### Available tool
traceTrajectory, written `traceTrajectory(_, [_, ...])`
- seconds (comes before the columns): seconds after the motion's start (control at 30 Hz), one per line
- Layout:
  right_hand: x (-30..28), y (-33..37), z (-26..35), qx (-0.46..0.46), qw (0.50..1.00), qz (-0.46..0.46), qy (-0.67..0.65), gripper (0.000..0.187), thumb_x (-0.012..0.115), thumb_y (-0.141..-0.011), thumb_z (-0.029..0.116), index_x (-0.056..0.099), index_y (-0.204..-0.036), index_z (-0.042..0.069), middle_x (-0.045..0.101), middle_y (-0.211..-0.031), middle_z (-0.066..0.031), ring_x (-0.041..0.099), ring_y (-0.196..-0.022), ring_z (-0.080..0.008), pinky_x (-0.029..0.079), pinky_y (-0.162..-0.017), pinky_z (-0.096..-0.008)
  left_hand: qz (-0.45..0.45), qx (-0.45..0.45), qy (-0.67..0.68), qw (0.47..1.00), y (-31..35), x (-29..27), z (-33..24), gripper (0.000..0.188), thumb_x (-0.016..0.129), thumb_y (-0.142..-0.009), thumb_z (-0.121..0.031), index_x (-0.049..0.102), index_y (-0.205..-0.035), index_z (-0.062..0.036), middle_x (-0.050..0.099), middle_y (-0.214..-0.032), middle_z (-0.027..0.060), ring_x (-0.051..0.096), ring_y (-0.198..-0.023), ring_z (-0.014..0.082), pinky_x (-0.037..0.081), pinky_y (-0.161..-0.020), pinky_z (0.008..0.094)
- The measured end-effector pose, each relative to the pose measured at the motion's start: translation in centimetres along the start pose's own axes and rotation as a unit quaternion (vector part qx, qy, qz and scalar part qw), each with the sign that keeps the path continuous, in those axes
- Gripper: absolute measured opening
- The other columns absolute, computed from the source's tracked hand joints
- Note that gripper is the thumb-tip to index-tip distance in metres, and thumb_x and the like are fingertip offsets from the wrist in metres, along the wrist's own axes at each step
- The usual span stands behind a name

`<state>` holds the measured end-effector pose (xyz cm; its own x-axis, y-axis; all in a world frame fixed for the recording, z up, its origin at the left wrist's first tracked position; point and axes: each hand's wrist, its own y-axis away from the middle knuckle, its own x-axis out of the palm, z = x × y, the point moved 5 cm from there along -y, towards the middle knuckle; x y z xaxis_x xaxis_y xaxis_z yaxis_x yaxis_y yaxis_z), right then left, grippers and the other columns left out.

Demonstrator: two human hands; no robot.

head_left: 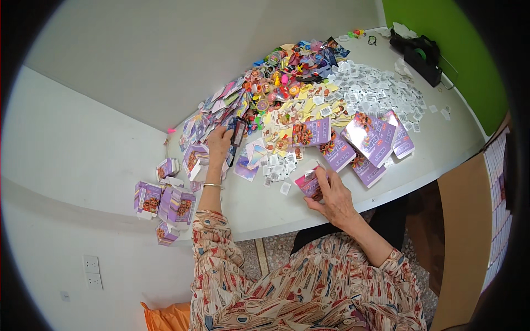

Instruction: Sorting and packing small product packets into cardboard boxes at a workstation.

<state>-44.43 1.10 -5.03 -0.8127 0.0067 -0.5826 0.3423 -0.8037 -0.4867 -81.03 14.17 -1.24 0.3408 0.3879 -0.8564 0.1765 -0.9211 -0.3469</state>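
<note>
My right hand (pixel 334 199) grips a small purple and pink box (pixel 308 186) near the table's front edge, thumb on the near side and fingers over the top. A small white label or slip shows by its upper edge. My left hand (pixel 220 142) reaches into a heap of shiny pastel packets (pixel 221 105) at the left. Its fingers curl downward beside a dark packet (pixel 239 132); whatever they pinch is hidden. Under and around that wrist lie unfolded purple cartons (pixel 194 160). Pastel cards (pixel 247 166) and several white label slips (pixel 280 167) lie between my hands.
Purple boxes (pixel 371 135) are stacked right of my right hand. Behind them spread white slips (pixel 375 88), yellow cards (pixel 309 105) and colourful small toys (pixel 281 77). Open cartons (pixel 175 204) crowd the left edge. A black device (pixel 422 58) stands far right; a large cardboard box (pixel 466 237) sits beside the table.
</note>
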Motion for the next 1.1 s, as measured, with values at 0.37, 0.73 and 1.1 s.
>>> traceTrajectory(0.37, [0.2, 0.0, 0.1, -0.004, 1.0, -0.003, 0.008, 0.086, 0.083, -0.065, 0.022, 0.037, -0.135, 0.003, 0.05, -0.11, -0.0182, 0.056, -0.096, -0.0342, 0.052, -0.076, -0.0388, 0.038, -0.131, 0.316, 0.939, 0.0, 1.4, 0.1, 0.029, 0.063, -0.087, -0.015, 0.046, -0.064, -0.0094, 0.038, -0.062, -0.0073, 0.036, -0.056, 0.0042, 0.034, -0.051, 0.0229])
traceTrajectory(0.73, [0.2, -0.1, 0.2, -0.004, 1.0, -0.006, 0.009, 0.087, 0.084, -0.065, 0.021, 0.036, -0.136, 0.004, 0.05, -0.111, -0.0188, 0.056, -0.097, -0.0346, 0.053, -0.076, -0.0385, 0.127, -0.064, 0.209, 0.968, -1.6, 6.7, 0.5, 0.02, 0.067, -0.081, -0.017, 0.06, -0.073, 0.0003, 0.05, -0.061, 0.0024, 0.048, -0.057, 0.0129, 0.04, -0.054, 0.03])
traceTrajectory(1.1, [0.0, 0.2, -0.5, -0.002, 1.0, -0.014, 0.008, 0.087, 0.083, -0.065, 0.021, 0.036, -0.136, 0.004, 0.049, -0.11, -0.0174, 0.056, -0.095, -0.0334, 0.052, -0.074, -0.0378, -0.031, 0.093, 0.093, 0.991, -0.7, 7.0, -2.1, 0.024, 0.067, -0.074, -0.013, 0.05, -0.069, 0.0036, 0.05, -0.068, 0.0185, 0.052, -0.065, 0.0361, 0.04, -0.06, 0.0426])
